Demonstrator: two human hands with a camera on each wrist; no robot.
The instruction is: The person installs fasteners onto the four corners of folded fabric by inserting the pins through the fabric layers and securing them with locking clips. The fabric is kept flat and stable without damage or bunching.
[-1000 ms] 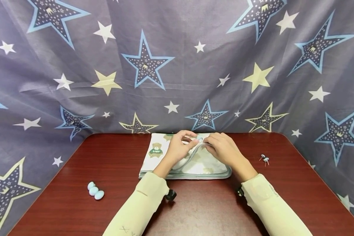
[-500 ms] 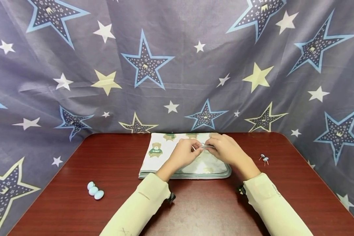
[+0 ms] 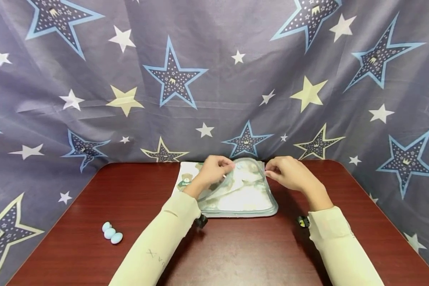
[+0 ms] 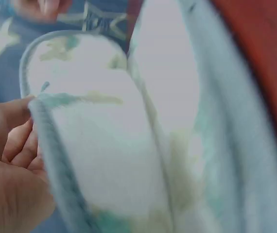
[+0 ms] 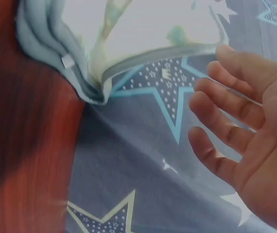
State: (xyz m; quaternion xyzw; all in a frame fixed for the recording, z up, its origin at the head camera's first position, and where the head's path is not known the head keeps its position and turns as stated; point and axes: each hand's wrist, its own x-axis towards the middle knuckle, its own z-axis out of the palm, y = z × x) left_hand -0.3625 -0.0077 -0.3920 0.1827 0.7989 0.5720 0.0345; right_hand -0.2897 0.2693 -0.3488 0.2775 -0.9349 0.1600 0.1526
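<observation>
A folded white cloth (image 3: 243, 200) with bear prints and grey-green trim lies at the far middle of the dark red table (image 3: 236, 254). My left hand (image 3: 222, 169) pinches the trimmed edge of the top layer and holds it raised as a flap (image 3: 248, 174). In the left wrist view, the fingers (image 4: 17, 128) grip that trim beside the white flap (image 4: 99, 145). My right hand (image 3: 272, 171) hovers just right of the flap. The right wrist view shows the right hand (image 5: 226, 116) with fingers spread and relaxed, tips close to the cloth's edge (image 5: 167, 51), holding nothing.
Three pale blue egg-shaped pieces (image 3: 111, 233) lie together at the table's left front. A star-patterned blue-grey curtain (image 3: 214, 79) hangs right behind the table. Small black camera mounts (image 3: 201, 221) sit at each wrist.
The hands were together on the cloth's middle. The left hand has since lifted the top layer's edge up and back. The right hand has let go and moved right.
</observation>
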